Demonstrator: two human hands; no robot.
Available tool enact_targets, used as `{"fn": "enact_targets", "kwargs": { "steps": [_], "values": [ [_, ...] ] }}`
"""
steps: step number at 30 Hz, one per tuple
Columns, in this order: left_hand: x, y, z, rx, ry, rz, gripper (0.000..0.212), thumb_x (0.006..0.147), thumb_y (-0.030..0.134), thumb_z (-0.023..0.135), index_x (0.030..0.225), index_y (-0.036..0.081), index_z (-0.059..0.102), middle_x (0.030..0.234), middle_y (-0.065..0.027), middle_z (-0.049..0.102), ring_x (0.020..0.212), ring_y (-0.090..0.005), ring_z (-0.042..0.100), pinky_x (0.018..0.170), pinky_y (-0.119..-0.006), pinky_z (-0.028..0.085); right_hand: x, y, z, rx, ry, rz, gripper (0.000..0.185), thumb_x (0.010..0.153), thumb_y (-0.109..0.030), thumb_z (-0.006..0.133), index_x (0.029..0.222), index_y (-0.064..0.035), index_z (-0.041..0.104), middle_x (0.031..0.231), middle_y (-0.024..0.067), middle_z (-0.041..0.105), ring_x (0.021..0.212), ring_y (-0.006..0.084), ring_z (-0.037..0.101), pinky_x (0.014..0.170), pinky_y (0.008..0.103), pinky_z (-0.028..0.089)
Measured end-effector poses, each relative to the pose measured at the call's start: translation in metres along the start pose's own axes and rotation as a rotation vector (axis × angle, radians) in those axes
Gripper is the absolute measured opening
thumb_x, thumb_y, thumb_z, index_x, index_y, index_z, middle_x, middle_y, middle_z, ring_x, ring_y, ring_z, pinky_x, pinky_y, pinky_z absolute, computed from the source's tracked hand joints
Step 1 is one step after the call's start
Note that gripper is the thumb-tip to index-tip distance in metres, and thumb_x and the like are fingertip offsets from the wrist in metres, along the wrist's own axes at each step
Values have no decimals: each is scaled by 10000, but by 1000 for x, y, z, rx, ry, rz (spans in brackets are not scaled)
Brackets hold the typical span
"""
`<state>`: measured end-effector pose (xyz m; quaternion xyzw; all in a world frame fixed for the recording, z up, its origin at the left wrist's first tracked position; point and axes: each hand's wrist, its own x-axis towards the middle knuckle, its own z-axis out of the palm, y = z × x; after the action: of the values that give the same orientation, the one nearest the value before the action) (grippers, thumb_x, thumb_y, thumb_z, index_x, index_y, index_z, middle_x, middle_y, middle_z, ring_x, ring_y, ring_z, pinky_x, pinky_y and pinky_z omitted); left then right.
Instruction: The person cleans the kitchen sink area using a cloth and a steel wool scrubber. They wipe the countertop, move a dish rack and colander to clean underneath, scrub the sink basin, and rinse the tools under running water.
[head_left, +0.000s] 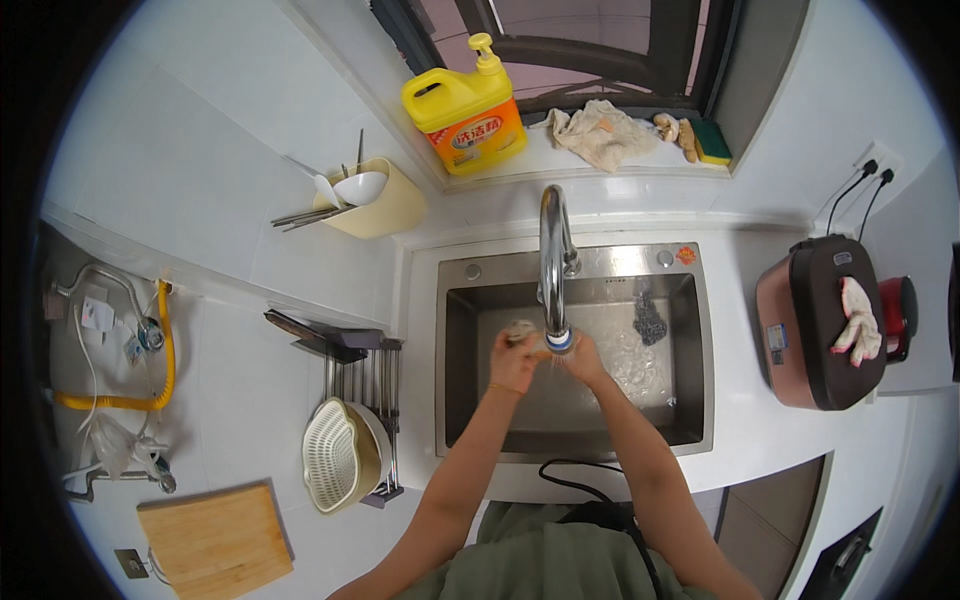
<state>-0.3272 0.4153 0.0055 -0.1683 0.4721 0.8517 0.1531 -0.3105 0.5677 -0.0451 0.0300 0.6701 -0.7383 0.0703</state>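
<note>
Both my hands are over the stainless-steel sink (480, 420), under the chrome gooseneck faucet (553, 247). Water runs from its spout. My left hand (512, 367) grips a small whitish-brown object (520, 328), too blurred to name. Just right of the spout is my right hand (585, 361), its fingers partly hidden behind the faucet head. Whether it holds anything cannot be made out. A dark, mesh-like piece (649, 321) lies in the sink's upper right part, and water ripples over the basin floor.
On the windowsill stand a yellow detergent jug (469, 112), a crumpled rag (604, 135) and a sponge (711, 142). A rice cooker (821, 322) with a glove (859, 322) on its lid is at right. A utensil holder (386, 206), colander (330, 457) and cutting board (217, 540) are at left.
</note>
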Motion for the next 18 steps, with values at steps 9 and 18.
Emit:
{"fn": "enact_targets", "kwargs": {
  "steps": [9, 18],
  "values": [
    [63, -65, -51, -319, -95, -656, 326, 868, 324, 444, 1036, 89, 597, 1022, -78, 626, 950, -239, 593, 858, -448, 466, -27, -33, 52, -111, 213, -321, 305, 620, 57, 550, 913, -19, 588, 942, 92, 602, 888, 211, 566, 807, 336, 440],
    [8, -49, 17, -217, -152, -693, 482, 873, 392, 529, 1179, 21, 497, 1130, -120, 566, 1037, -296, 564, 944, -463, 435, -22, -14, -1, 781, 508, 180, 293, 794, -74, 446, 1072, -15, 521, 978, 109, 597, 881, 273, 559, 799, 343, 450]
  ]
}}
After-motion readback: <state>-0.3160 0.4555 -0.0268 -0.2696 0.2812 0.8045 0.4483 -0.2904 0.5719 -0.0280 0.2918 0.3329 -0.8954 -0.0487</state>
